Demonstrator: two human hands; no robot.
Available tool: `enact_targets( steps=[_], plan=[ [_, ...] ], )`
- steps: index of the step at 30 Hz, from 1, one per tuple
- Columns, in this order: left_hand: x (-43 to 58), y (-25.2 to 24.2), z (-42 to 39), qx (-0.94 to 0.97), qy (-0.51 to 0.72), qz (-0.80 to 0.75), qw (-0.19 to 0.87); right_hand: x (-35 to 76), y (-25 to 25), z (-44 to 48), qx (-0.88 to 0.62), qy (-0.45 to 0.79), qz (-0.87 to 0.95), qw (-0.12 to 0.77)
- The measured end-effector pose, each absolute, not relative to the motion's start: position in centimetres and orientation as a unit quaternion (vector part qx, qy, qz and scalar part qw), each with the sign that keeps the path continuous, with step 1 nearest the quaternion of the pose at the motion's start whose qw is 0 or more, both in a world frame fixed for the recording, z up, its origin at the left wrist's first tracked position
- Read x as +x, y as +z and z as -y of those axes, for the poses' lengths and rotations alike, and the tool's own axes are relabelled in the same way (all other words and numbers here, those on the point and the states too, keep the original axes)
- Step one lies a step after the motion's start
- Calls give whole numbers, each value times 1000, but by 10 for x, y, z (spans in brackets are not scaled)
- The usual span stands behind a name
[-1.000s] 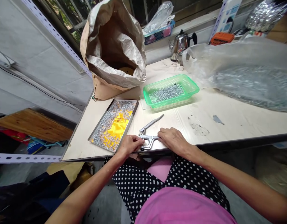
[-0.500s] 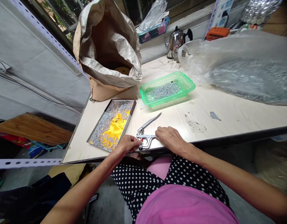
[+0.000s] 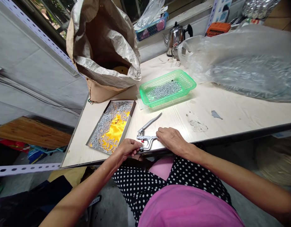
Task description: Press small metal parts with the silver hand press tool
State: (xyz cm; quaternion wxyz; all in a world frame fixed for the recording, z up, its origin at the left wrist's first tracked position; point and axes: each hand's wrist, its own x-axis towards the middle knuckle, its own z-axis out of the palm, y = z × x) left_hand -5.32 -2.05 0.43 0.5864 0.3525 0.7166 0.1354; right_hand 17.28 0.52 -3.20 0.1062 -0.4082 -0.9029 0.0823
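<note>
A metal hand press tool [image 3: 147, 130] with a long lever lies at the table's near edge. My left hand [image 3: 128, 148] is pinched at the tool's jaw end, its fingertips closed on something too small to name. My right hand [image 3: 172, 140] rests over the tool's base, fingers curled on it. To the left of my hands lies a flat metal tray [image 3: 129, 118] with a yellow lining and several small metal pieces. A green plastic basket [image 3: 190, 85] holding more small metal pieces stands farther back.
A big open brown paper sack [image 3: 100, 47] stands at the back left. A large clear plastic bag [image 3: 249, 66] of metal parts fills the right. A steel kettle [image 3: 175, 37] and a blue basket [image 3: 151, 30] sit by the window. The white table [image 3: 230, 116] edge runs under my hands.
The view has drifted, so everything sits a little more left and higher. Both hands stay at the press tool with hardly any movement.
</note>
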Motion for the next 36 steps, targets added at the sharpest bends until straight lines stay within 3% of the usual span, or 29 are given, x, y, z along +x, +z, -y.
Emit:
enact_targets(
  steps=[11,19,33,36],
  plan=[
    [-57,4,18,360,87,-711,598,189,-13,-31,-370,102,913,138],
    [-54,6,18,355,79,-721,590,189,-15,-88,-289,136,948,-4],
    [-53,5,21,361,92,-724,580,193,-3,-57,-292,109,949,47],
    [-50,10,28,418,69,-748,511,196,-5,-51,-290,121,947,70]
  ],
)
